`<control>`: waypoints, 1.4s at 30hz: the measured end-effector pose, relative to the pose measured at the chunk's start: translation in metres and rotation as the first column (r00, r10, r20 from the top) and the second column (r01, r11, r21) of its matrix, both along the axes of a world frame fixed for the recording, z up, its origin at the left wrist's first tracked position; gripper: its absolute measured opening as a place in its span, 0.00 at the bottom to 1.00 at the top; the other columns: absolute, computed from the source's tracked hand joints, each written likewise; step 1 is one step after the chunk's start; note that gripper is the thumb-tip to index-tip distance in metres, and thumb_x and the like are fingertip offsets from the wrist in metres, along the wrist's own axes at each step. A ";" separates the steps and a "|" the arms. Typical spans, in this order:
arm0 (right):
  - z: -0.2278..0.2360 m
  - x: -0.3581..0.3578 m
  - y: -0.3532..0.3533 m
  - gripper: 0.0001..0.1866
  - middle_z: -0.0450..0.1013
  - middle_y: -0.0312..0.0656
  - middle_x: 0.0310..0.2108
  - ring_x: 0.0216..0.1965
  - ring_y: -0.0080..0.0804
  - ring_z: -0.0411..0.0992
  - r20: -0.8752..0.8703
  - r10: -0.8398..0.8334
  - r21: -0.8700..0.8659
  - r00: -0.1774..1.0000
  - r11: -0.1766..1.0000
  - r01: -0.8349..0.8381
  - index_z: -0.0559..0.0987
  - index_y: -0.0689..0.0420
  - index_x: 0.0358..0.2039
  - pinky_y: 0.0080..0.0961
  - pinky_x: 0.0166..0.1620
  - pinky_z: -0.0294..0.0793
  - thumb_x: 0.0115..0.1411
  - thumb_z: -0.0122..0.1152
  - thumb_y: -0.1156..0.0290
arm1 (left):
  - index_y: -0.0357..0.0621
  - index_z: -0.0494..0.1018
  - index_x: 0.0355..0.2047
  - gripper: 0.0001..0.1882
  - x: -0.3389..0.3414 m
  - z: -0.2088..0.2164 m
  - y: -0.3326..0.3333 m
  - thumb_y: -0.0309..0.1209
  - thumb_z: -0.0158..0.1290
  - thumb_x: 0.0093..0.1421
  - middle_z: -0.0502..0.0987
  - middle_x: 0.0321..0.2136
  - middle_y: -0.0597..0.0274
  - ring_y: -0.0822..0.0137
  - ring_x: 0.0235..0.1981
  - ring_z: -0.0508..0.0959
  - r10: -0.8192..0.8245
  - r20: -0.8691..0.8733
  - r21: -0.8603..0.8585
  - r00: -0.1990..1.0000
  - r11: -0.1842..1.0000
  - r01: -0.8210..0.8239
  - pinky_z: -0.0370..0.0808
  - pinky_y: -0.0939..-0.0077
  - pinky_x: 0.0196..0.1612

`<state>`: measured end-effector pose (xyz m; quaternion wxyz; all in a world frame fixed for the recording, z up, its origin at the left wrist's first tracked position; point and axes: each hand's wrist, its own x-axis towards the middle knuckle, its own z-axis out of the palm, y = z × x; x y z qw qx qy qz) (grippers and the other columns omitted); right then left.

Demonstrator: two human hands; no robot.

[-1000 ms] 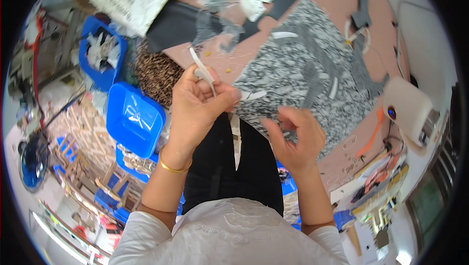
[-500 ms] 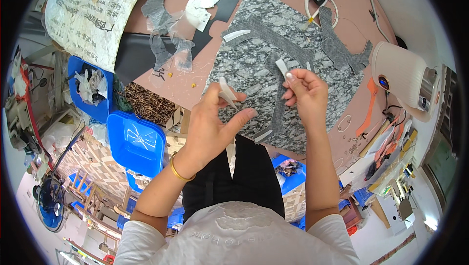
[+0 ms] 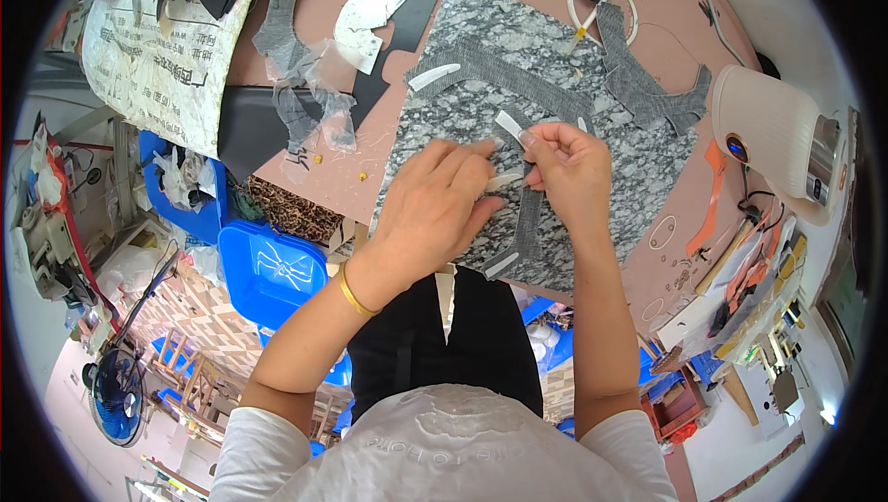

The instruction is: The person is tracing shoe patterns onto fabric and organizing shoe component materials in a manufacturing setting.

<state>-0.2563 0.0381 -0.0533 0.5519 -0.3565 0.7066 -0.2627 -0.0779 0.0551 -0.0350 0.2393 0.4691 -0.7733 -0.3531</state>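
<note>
My right hand [image 3: 575,169] pinches a short white strip [image 3: 509,123] between thumb and fingertips. A white curved piece [image 3: 502,182] is at the fingertips of my left hand [image 3: 435,201], whose thumb and fingers close on it. Both hands are over a grey ribbed fabric piece [image 3: 531,215] on a black-and-white speckled board [image 3: 481,21]. Other white strips lie on this fabric: one [image 3: 435,77] at its upper left end, one [image 3: 500,264] at the near end, and the small tip of another near my right fingers. The fabric's middle is partly hidden by my hands.
A second grey fabric piece [image 3: 638,76] lies at the board's right edge. Beyond it stands a cream device [image 3: 763,127] with a small display. Black sheet material [image 3: 250,123] and clear film [image 3: 328,76] lie at left. A blue bin [image 3: 273,271] is below the table edge.
My left hand has moved right and turned over the board, bringing its white piece close to my right hand. My right hand, still pinching its strip, has shifted slightly left.
</note>
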 end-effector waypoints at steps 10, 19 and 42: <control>0.008 -0.031 0.024 0.10 0.66 0.33 0.12 0.13 0.25 0.65 -0.562 0.060 -0.192 0.825 0.960 -0.201 0.72 0.58 0.30 0.25 0.20 0.64 0.51 0.65 0.71 | 0.41 0.67 0.38 0.20 -0.007 0.005 -0.012 0.28 0.63 0.45 0.70 0.54 0.59 0.55 0.41 0.69 -0.133 0.174 0.056 0.976 0.991 0.125 0.69 0.68 0.43; -0.004 -0.134 -0.058 0.21 0.72 0.43 0.45 0.48 0.42 0.66 -0.901 0.048 -0.324 0.431 0.584 -0.744 0.75 0.58 0.44 0.35 0.50 0.66 0.52 0.64 0.63 | 0.38 0.69 0.47 0.18 0.029 0.004 0.007 0.38 0.42 0.65 0.72 0.52 0.50 0.62 0.47 0.74 0.604 -0.441 0.803 0.664 0.596 -0.010 0.72 0.70 0.47; 0.046 0.016 0.060 0.07 0.72 0.38 0.24 0.24 0.34 0.71 -0.303 0.692 -0.424 0.655 0.518 -0.743 0.77 0.58 0.31 0.26 0.26 0.70 0.53 0.63 0.72 | 0.38 0.79 0.30 0.04 0.038 0.042 0.079 0.22 0.58 0.54 0.80 0.23 0.59 0.76 0.23 0.76 0.360 -0.117 0.571 0.926 0.787 -0.234 0.72 0.83 0.28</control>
